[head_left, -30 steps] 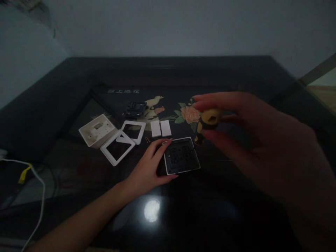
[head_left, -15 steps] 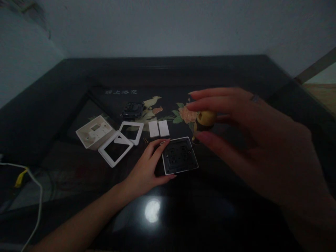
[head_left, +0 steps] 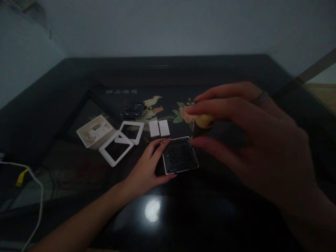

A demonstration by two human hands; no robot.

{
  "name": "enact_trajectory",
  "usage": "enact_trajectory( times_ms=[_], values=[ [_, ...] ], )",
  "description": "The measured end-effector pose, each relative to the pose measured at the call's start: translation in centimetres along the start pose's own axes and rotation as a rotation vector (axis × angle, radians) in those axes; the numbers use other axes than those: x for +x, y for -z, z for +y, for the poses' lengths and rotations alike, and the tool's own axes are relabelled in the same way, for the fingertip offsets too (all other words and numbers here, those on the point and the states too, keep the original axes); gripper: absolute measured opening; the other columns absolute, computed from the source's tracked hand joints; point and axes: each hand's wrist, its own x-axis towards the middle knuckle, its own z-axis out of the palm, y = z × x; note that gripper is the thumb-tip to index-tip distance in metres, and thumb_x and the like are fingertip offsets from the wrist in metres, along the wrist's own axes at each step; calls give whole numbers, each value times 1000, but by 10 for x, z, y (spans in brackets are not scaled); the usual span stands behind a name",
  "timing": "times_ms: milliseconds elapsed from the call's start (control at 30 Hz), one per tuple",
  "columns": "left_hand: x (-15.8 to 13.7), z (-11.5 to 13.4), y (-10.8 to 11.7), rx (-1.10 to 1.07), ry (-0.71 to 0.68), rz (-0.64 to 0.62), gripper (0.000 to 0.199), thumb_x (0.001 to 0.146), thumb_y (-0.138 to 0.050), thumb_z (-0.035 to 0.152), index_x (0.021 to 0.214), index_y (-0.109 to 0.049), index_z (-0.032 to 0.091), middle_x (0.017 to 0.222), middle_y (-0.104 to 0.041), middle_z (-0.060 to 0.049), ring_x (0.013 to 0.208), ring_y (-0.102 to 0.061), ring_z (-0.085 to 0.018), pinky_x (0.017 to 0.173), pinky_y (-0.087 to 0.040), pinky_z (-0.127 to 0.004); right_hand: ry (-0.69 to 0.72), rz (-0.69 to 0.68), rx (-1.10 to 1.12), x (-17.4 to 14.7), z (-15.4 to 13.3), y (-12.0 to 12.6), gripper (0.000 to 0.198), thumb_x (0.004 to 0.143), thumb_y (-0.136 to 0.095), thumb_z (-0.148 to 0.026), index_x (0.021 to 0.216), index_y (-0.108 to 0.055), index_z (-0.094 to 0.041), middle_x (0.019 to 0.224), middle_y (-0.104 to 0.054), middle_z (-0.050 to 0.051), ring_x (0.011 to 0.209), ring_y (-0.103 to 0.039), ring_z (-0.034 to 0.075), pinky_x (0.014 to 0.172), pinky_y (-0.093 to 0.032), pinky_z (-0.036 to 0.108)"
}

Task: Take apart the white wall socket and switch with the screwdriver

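Note:
My left hand [head_left: 152, 162] is closed on a square wall switch panel [head_left: 181, 161] lying on the dark table, its thumb along the near edge and its fingers along the left and top edges. The panel has a black middle and a white rim. My right hand [head_left: 252, 140] grips a screwdriver [head_left: 205, 121] with a yellow and dark handle, held upright above the panel's right side. Its fingers curl around the handle at the top and the thumb lies below. Where the tip meets the panel is dim and partly hidden. A small screw [head_left: 167, 155] shows at the panel's left.
Left of the panel lie two white frames [head_left: 115, 161], overlapping, and a white back box [head_left: 90, 138]. Two white rocker plates [head_left: 164, 128] and small brass screws [head_left: 146, 140] lie nearby. Behind is a black switch module [head_left: 133, 109]. A white cable [head_left: 41, 199] runs at left.
My right hand has turned and shifted slightly around the screwdriver handle, its thumb moving left and down. My left hand and the panel stay in place.

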Motion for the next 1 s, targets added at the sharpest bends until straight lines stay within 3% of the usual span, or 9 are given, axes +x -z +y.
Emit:
enact_trajectory(
  times_ms=[133,267,367,467,533,633,800,900,1000],
  values=[
    [0,1,0,-6,-7,3,94,78,-77,37,152,-18,34,147,-33,-12,138,-40,-36,115,-38,-58,-20,77,-70,0,1,-4,27,87,-71,-23,114,-69,-23,103,-72,2,95,-68,19,84,-59,31],
    [1,2,1,-18,-2,-2,91,79,-76,38,151,-20,34,146,-33,-12,137,-40,-36,115,-38,-58,-37,-18,-43,1,1,2,43,87,-63,-8,129,-61,-18,122,-71,2,103,-70,19,94,-57,28],
    [1,1,1,-9,-3,5,92,79,-76,39,152,-20,33,147,-33,-12,138,-40,-36,115,-38,-57,1,-52,6,2,2,1,36,91,-60,-14,126,-62,-19,123,-71,2,105,-69,20,92,-58,32],
    [0,-1,0,4,-2,9,94,78,-76,39,152,-18,34,148,-33,-12,139,-39,-36,115,-39,-55,-6,42,-23,2,2,-3,22,90,-67,-28,111,-67,-24,110,-71,2,100,-69,21,85,-59,36],
    [-1,-1,0,1,4,3,94,78,-77,39,152,-19,33,148,-33,-12,139,-39,-37,115,-39,-56,-15,83,-61,1,2,-5,20,87,-70,-28,107,-68,-26,103,-71,0,95,-69,20,83,-59,34],
    [-1,0,1,-12,3,-4,92,78,-76,39,152,-20,32,147,-33,-13,138,-40,-37,115,-38,-57,-74,45,-98,-1,2,-1,28,89,-66,-21,116,-67,-29,111,-73,-2,95,-70,20,85,-59,32],
    [0,0,1,-16,5,-5,92,79,-76,39,152,-20,33,146,-33,-12,138,-40,-37,115,-38,-58,-8,-69,20,1,2,7,36,90,-59,-13,125,-63,-19,122,-72,1,101,-70,18,93,-57,28],
    [0,0,1,-2,6,0,94,79,-76,37,152,-17,34,148,-32,-12,139,-39,-38,115,-38,-58,-31,-28,-6,2,1,2,29,89,-67,-25,118,-67,-23,118,-69,3,106,-67,22,90,-57,34],
    [0,0,1,-11,3,-6,93,79,-76,37,152,-17,35,148,-32,-12,139,-38,-38,115,-37,-59,-35,47,-74,2,1,-2,28,85,-73,-23,112,-69,-26,103,-70,2,95,-67,20,83,-58,33]
  ],
)
